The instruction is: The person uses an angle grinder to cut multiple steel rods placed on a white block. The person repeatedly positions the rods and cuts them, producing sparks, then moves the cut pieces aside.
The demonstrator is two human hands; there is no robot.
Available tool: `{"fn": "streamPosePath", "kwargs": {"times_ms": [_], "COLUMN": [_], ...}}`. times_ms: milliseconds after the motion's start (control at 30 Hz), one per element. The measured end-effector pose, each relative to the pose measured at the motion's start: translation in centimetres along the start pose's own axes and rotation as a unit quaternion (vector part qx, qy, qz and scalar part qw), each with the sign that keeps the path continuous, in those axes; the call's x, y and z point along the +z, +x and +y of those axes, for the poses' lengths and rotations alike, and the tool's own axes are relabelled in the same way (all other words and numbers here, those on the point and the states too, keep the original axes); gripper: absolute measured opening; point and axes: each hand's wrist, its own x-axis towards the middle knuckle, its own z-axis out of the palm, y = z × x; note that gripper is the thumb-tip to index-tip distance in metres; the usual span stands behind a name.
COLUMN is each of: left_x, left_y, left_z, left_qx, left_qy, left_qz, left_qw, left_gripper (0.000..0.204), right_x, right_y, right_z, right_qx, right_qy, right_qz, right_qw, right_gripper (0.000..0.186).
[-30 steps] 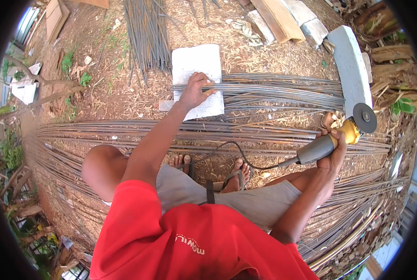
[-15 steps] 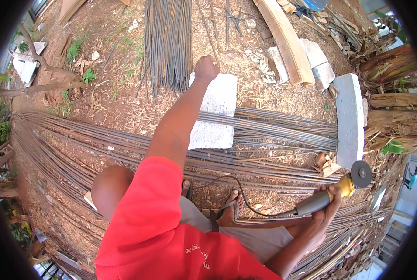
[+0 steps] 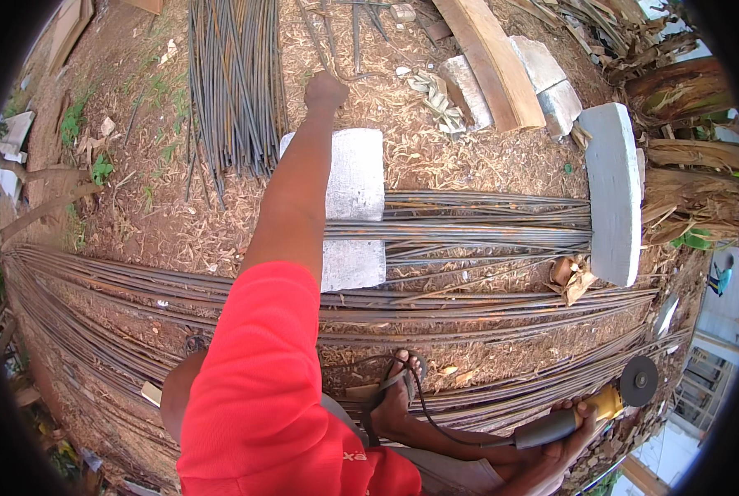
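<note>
My left arm reaches far forward, and my left hand is closed in a fist beside thin bent rods lying on the ground. What its fingers hold, if anything, is hidden. My right hand grips an angle grinder at the lower right; its dark round disc faces up, apart from the rods. A black cord runs from the grinder past my sandalled foot. Under my left forearm, a white slab has several cut steel rods lying across it.
A standing white slab meets the rods' right ends. Beyond my left hand lies a thick bundle of steel rods. Long rods cross the ground near my foot. A wooden beam and pale blocks lie farther right.
My left hand has moved farther forward and left in view, past the slab. The grinder in my right hand is lower in the picture. The whole view has shifted.
</note>
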Motion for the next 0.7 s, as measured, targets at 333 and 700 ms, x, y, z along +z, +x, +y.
{"fn": "streamPosePath", "kwargs": {"times_ms": [333,700], "left_x": [-6.6,-5.6], "left_y": [-4.4,-13.4], "left_z": [1.8,15.4], "left_qx": [0.095,0.293], "left_qy": [-0.510,-0.193], "left_qz": [-0.233,0.098], "left_qw": [0.822,0.931], "left_gripper": [0.055,0.062], "right_x": [1.3,6.5], "right_y": [0.6,-0.4], "right_z": [-0.1,-0.2], "right_qx": [0.020,0.002], "right_qy": [0.002,0.006], "right_qz": [-0.029,-0.066], "right_qw": [0.999,0.998], "right_gripper": [0.021,0.029]}}
